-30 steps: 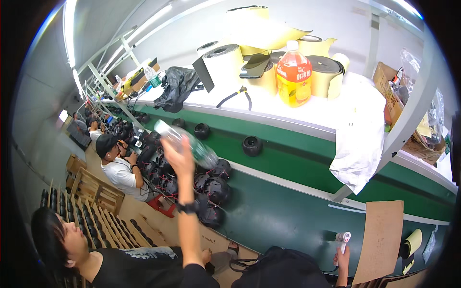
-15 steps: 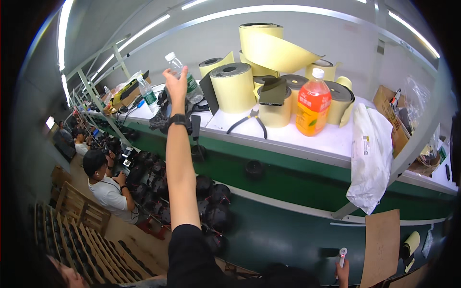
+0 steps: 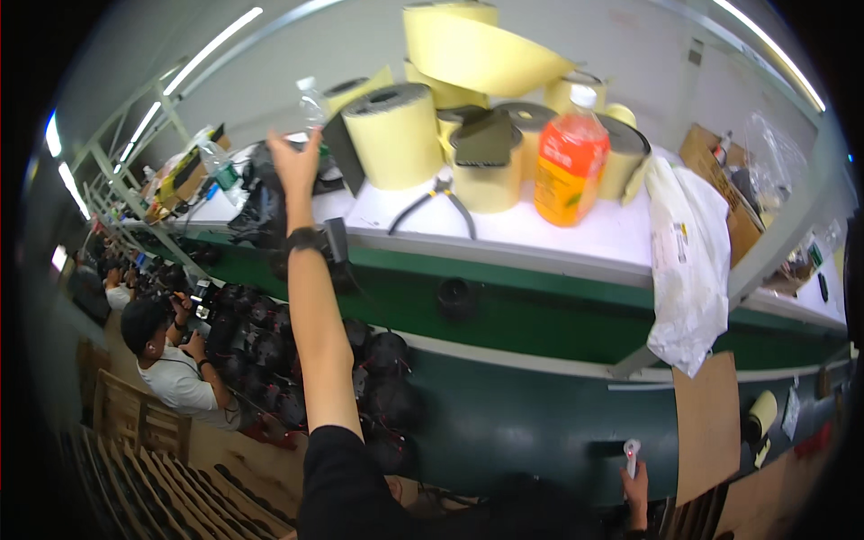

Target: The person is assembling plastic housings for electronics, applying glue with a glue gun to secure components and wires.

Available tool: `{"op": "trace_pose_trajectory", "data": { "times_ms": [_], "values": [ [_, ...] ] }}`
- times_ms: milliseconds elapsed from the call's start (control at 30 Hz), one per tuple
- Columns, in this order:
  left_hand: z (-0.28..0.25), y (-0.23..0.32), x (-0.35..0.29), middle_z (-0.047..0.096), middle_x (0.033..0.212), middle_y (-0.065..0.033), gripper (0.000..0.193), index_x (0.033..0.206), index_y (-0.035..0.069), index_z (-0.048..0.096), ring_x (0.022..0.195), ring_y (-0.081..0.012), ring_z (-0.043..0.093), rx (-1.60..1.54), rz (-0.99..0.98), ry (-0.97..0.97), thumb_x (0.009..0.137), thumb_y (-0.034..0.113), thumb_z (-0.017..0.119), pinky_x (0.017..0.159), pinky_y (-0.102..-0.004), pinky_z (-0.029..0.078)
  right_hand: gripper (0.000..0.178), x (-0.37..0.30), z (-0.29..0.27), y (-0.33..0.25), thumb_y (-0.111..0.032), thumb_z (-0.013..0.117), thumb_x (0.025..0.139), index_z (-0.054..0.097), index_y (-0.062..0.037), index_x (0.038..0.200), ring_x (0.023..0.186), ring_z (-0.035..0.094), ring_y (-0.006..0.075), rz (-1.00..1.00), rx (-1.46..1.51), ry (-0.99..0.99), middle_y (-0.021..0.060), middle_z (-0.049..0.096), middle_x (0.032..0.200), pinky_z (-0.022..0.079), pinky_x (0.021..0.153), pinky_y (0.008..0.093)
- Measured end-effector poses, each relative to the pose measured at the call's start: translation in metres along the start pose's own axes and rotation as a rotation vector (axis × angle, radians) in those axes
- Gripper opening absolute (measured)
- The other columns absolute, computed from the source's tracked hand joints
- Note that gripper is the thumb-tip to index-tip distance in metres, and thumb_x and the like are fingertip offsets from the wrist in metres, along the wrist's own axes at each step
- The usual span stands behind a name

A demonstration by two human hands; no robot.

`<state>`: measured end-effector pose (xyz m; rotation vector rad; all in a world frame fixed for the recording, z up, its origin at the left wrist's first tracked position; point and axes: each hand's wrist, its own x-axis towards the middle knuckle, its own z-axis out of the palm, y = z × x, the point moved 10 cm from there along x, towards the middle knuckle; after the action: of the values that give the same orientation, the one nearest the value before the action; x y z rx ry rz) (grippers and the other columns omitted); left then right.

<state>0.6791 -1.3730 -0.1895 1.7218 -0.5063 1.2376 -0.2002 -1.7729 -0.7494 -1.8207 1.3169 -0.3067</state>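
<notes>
My left hand is raised over the shelf at the left, thumb and fingers apart with nothing between them. Just behind its thumb stands a clear plastic bottle with a white cap, its lower part hidden by the hand and wrist. To its right is a big cream-coloured roll of dark-backed sheet. Low at the right, my right hand is closed around a slim white handheld device with a rounded head and a small red light. Below that device lies the dark green bench top.
Pliers, an orange drink bottle and more rolls stand on the shelf. A white bag hangs over its edge by a metal post. Black round parts crowd the bench at left, near a seated co-worker.
My left hand has let go of the clear bottle, which now stands on the shelf behind it. The view has shifted, and the right hand still holds the white device.
</notes>
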Motion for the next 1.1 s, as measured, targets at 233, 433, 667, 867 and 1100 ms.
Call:
{"op": "trace_pose_trajectory", "data": {
  "times_ms": [233, 433, 667, 867, 1100],
  "values": [
    [-0.046, 0.170, -0.246, 0.057, 0.070, -0.0060, 0.011, 0.080, 0.003, 0.059, 0.058, -0.0125, 0.052, -0.552, -0.013, -0.169, 0.090, 0.006, 0.055, 0.053, -0.0257, 0.041, 0.061, -0.018, -0.023, -0.024, -0.030, 0.076, 0.080, 0.052, -0.0009, 0.127, 0.097, 0.067, 0.0341, 0.091, -0.091, 0.061, 0.0234, 0.067, 0.105, 0.051, 0.085, 0.0412],
    [0.092, 0.124, -0.519, 0.069, 0.089, -0.0117, 0.025, 0.101, 0.008, 0.066, 0.080, -0.0225, 0.068, -0.333, -0.357, -1.103, 0.079, 0.014, 0.074, 0.066, -0.0336, 0.053, 0.046, -0.019, -0.016, -0.004, -0.018, 0.064, 0.081, 0.054, -0.0023, 0.123, 0.070, 0.061, 0.0229, 0.165, -0.051, 0.020, 0.0142, 0.062, 0.084, 0.047, 0.062, 0.0352],
    [0.173, 0.043, -0.573, 0.022, 0.157, -0.0200, 0.109, 0.153, 0.024, 0.026, 0.138, -0.0489, 0.030, 0.599, -0.052, -1.240, 0.065, 0.031, 0.090, 0.102, -0.0596, 0.041, 0.029, -0.072, -0.061, 0.027, -0.010, 0.054, 0.081, 0.056, -0.0014, 0.109, 0.056, 0.054, 0.0174, 0.234, -0.019, 0.073, 0.0069, 0.056, 0.072, 0.044, 0.053, 0.0329],
    [0.174, 0.016, -0.547, 0.043, 0.143, -0.0239, 0.092, 0.148, 0.009, 0.033, 0.122, -0.0479, 0.052, 0.567, -0.417, -1.126, 0.077, 0.042, 0.082, 0.082, -0.0497, 0.059, 0.022, -0.102, -0.090, 0.000, -0.007, 0.051, 0.084, 0.053, -0.0036, 0.106, 0.050, 0.050, 0.0118, 0.323, 0.205, 0.089, 0.0031, 0.054, 0.069, 0.040, 0.044, 0.0275],
    [0.034, 0.128, -0.690, 0.047, 0.141, -0.0233, 0.075, 0.144, 0.000, 0.032, 0.123, -0.0404, 0.056, -1.104, -1.704, -0.749, 0.096, 0.052, 0.057, 0.095, -0.0507, 0.055, 0.045, -0.058, -0.083, -0.043, -0.004, 0.056, 0.087, 0.047, -0.0042, 0.131, 0.067, 0.058, 0.0150, 0.309, 0.584, -0.149, 0.0072, 0.059, 0.093, 0.046, 0.054, 0.0272]
  ]
}}
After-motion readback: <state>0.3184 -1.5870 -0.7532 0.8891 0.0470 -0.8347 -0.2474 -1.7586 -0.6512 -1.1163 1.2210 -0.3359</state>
